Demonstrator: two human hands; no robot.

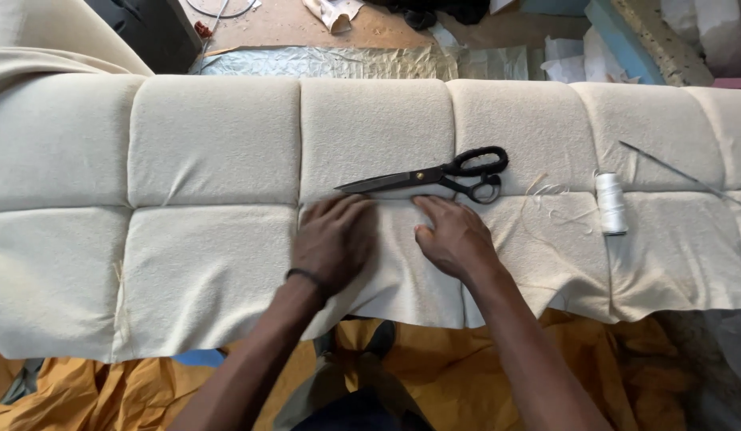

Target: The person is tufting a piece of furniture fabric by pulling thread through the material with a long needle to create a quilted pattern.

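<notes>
A long cream upholstered cushion panel (211,144), tufted into square sections, lies across the view. My left hand (332,239) presses flat on the fabric near a seam at the middle. Beside it, my right hand (452,238) rests on the same fabric, fingers bent at the seam line. Black-handled scissors (434,175) lie just beyond my fingertips, blades pointing left. A spool of white thread (610,203) lies to the right with loose thread (555,199) trailing toward the scissors. Neither hand holds anything.
A long thin needle or rod (673,172) lies on the panel at the far right. Orange cloth (466,375) covers the floor under the panel's near edge. Beyond the far edge are crinkled plastic sheeting (323,60), foam pieces (626,40) and scraps.
</notes>
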